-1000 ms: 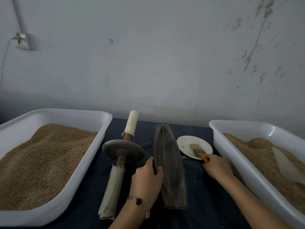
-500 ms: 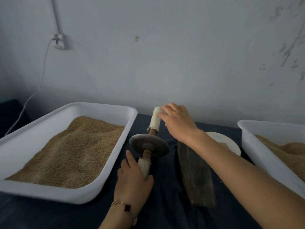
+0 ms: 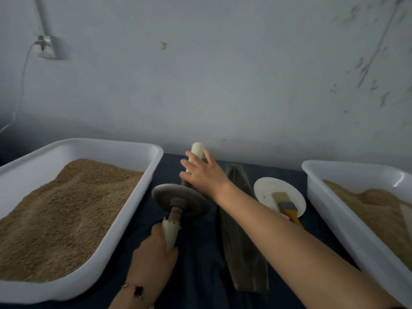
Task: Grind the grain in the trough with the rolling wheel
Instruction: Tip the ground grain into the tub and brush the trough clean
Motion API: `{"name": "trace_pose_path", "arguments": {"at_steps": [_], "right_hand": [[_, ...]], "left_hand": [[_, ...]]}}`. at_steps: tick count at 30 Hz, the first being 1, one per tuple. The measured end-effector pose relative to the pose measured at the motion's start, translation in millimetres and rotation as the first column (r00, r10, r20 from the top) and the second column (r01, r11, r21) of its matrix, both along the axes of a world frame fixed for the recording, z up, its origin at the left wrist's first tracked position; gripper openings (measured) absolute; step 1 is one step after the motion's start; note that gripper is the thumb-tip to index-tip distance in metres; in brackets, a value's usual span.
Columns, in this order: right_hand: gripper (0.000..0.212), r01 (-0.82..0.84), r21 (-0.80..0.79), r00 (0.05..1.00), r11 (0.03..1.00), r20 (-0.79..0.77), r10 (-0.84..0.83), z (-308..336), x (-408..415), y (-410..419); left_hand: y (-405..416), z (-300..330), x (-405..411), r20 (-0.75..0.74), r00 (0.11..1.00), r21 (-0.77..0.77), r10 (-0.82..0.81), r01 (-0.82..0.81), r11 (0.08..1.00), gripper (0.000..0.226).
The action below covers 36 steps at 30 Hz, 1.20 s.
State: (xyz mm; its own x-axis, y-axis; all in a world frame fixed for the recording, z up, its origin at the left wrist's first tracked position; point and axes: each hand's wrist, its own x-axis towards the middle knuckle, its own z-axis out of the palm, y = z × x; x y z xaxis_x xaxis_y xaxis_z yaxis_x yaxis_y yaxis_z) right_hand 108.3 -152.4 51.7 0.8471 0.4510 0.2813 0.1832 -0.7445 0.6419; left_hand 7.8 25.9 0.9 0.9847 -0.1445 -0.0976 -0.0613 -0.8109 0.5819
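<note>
Nearest the front edge of the bench (image 3: 200,275), the left hand (image 3: 153,253), a bracelet (image 3: 137,291) on its wrist, grips the near cloth-wrapped handle of the rolling wheel (image 3: 180,199), fingers curled round it. The wheel's grey disc stands between the two handles, just left of the long dark trough (image 3: 243,253), which lies lengthwise toward the wall; whether any grain lies in it cannot be told. The right arm crosses over the trough. Farther back, the right hand (image 3: 202,172) lies over the wheel's far white handle with fingers spread wide, not curled round it. On the bench's left side a white tub (image 3: 142,188) holds grain (image 3: 62,208); along the right edge sits another tub (image 3: 334,208). Between trough and right tub, a plate (image 3: 265,192) carries a brush (image 3: 287,205).
</note>
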Motion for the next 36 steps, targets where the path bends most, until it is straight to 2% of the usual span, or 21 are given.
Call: {"name": "trace_pose_path", "arguments": {"at_steps": [3, 5, 7, 11, 14, 15, 19, 22, 26, 32, 36], "right_hand": [[0.028, 0.036, -0.061, 0.999, 0.997, 0.014, -0.035, -2, -4, -8], [0.029, 0.032, -0.007, 0.996, 0.999, 0.085, -0.032, 5, -9, -16], [0.025, 0.000, 0.064, 0.986, 0.998, 0.165, -0.011, 20, -18, -23], [0.014, -0.014, 0.171, 0.943, 0.985, 0.330, -0.044, 56, -45, -49], [0.027, 0.036, 0.295, 0.967, 0.955, 0.232, -0.108, 67, -72, -78], [0.032, 0.064, 0.329, 0.972, 0.942, 0.194, -0.134, 69, -83, -87], [0.020, 0.129, 0.357, 0.932, 0.925, 0.275, -0.236, 62, -121, -111], [0.028, 0.173, 0.414, 0.918, 0.894, 0.260, -0.299, 51, -140, -120], [0.037, 0.292, 0.435, 0.904, 0.852, 0.164, -0.394, 31, -155, -123], [0.023, 0.368, 0.475, 0.906, 0.799, 0.012, -0.424, 5, -159, -125], [0.026, 0.375, 0.488, 0.908, 0.788, -0.021, -0.419, -3, -157, -122]], "left_hand": [[1, 1, 1, 0.033, 0.999, -0.062, 0.001, 0.001, 0.998, 0.054], [-1, 7, -2, 0.087, 0.996, -0.108, 0.006, 0.004, 0.994, 0.053], [-3, 16, -2, 0.209, 0.978, -0.136, 0.009, 0.020, 0.991, 0.051], [-6, 52, 10, 0.415, 0.904, -0.040, -0.100, 0.128, 0.991, 0.041], [-17, 75, 18, 0.499, 0.841, 0.099, -0.208, 0.183, 0.978, 0.034], [-21, 80, 19, 0.504, 0.830, 0.141, -0.239, 0.194, 0.971, 0.032], [-39, 92, 27, 0.508, 0.792, 0.226, -0.340, 0.259, 0.939, 0.020], [-53, 93, 36, 0.517, 0.768, 0.263, -0.378, 0.278, 0.924, 0.020], [-66, 85, 46, 0.497, 0.760, 0.311, -0.419, 0.294, 0.904, 0.024], [-74, 65, 54, 0.434, 0.763, 0.390, -0.479, 0.320, 0.863, 0.023], [-73, 57, 58, 0.371, 0.791, 0.389, -0.486, 0.342, 0.855, 0.025]]}}
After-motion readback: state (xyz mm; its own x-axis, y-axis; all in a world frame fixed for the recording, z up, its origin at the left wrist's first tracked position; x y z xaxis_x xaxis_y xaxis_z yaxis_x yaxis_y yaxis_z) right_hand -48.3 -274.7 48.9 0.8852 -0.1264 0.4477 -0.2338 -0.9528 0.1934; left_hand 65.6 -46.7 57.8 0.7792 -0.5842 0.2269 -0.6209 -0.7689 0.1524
